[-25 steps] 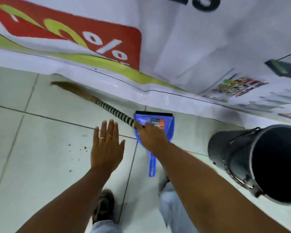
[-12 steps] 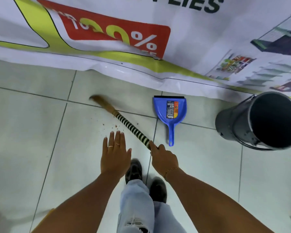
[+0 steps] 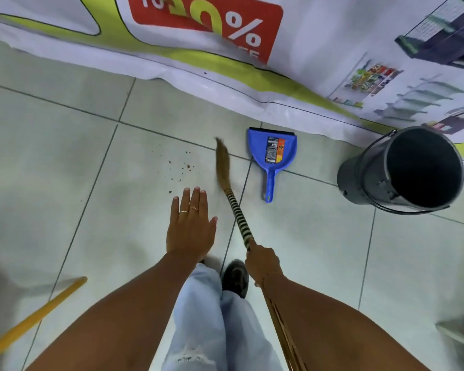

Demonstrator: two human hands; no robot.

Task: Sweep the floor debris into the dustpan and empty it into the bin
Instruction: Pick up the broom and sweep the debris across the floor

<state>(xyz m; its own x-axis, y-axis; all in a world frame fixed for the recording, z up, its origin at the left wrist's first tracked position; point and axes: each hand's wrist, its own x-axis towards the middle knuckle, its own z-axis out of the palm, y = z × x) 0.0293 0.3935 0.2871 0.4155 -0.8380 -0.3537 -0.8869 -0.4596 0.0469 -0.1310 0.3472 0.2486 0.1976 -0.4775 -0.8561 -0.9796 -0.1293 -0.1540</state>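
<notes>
My right hand (image 3: 263,263) grips a broom (image 3: 235,207) by its black-and-white striped handle; the brown bristle tip points away from me, blurred, just left of the dustpan. The blue dustpan (image 3: 273,149) lies flat on the tiled floor, handle towards me, a label inside it. Small brown debris (image 3: 182,167) is scattered on the tile left of the bristles. My left hand (image 3: 190,226) hovers flat, fingers spread, holding nothing, with two rings on it. A dark grey bin (image 3: 402,170) stands at the right, its open mouth tilted towards me.
A large printed banner (image 3: 225,49) lies along the far edge of the floor behind the dustpan and bin. A yellow pole (image 3: 35,319) slants in from the lower left. My legs in light jeans and dark shoes (image 3: 235,277) stand below the hands.
The broom's bristle end has swung rightward, from left of the debris to beside the dustpan. My right hand has drawn back with the handle. The view has pulled back from the floor.
</notes>
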